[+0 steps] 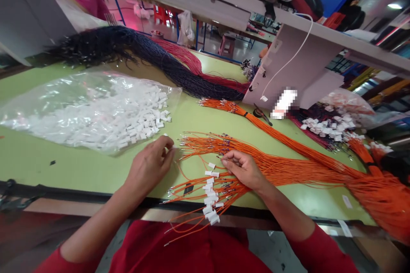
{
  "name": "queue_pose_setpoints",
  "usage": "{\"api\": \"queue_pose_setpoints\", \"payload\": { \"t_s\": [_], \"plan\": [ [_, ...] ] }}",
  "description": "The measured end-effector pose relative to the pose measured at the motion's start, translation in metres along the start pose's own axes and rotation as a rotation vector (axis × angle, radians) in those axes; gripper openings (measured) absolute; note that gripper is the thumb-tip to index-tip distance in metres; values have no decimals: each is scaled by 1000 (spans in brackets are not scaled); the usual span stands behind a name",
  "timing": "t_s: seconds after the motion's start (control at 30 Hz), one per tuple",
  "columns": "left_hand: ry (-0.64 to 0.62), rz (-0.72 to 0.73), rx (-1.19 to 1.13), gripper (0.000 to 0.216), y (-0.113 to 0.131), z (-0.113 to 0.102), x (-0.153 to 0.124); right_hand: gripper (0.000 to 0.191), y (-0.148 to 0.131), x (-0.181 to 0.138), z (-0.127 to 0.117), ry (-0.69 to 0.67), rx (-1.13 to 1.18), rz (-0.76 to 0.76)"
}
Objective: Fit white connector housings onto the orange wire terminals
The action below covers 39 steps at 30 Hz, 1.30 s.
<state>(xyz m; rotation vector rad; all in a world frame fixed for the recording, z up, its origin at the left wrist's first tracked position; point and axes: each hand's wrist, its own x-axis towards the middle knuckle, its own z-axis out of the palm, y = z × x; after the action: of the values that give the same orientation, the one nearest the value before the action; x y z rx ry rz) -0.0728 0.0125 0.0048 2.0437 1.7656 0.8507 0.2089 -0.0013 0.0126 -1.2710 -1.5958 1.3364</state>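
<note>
My left hand [152, 160] is closed over the table, its thumb and fingers curled together between the bag and the wire ends. Whatever it pinches is too small to make out. My right hand [243, 169] rests over the spread orange wires [272, 162], thumb and forefinger pinched on an orange wire near its metal-tipped end. Below it, several wires carry white plastic connectors [209, 200], and their tips stick out past the table's front edge. To the left lies a clear plastic bag [92, 108] full of loose white connectors [149, 123].
A tied orange wire bundle [272, 130] runs behind the spread wires. Dark blue wires [173, 66] and red wires [188, 57] lie along the back. Black-handled snips [262, 115] sit beside an upright panel [294, 59]. More white connectors [329, 127] are heaped at right.
</note>
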Motion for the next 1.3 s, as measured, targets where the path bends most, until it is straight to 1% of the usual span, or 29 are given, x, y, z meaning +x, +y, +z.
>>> {"api": "queue_pose_setpoints", "payload": {
  "t_s": [0.07,0.13,0.23,0.33,0.47,0.67,0.83,0.9,1.03,1.07,1.1,1.17,1.23,1.3],
  "plan": [
    [-39,13,-253,16,15,7,-4,30,2,0,1,18,15,-11],
    [-112,19,-428,17,32,18,-8,30,2,0,1,29,34,-10],
    [-183,27,-550,15,52,37,-12,27,1,-1,2,34,34,-12],
    [-179,66,-627,14,62,49,-13,23,-2,-2,2,50,-6,-6],
    [-157,153,-604,13,67,52,-13,21,-5,-3,2,64,-43,-6],
    [-75,192,-570,8,67,55,-14,19,-6,-4,2,39,-50,10],
    [-59,281,-504,8,67,53,-16,22,-6,-4,1,23,-46,39],
    [-40,355,-459,12,68,51,-17,22,-6,-5,1,15,-47,41],
    [12,573,-303,24,70,52,-22,20,-5,-6,4,15,-53,22],
    [8,593,-282,26,71,52,-22,20,-5,-6,5,15,-47,13],
    [-3,581,-285,26,71,52,-23,20,-4,-6,6,13,-36,3],
    [-44,485,-358,20,72,51,-22,22,-4,-6,7,4,-12,-10],
    [-139,331,-485,13,72,49,-19,23,-4,-5,6,-3,-6,-16],
    [-264,170,-625,12,72,48,-16,22,-4,-5,4,-12,-26,-15]
  ]
}}
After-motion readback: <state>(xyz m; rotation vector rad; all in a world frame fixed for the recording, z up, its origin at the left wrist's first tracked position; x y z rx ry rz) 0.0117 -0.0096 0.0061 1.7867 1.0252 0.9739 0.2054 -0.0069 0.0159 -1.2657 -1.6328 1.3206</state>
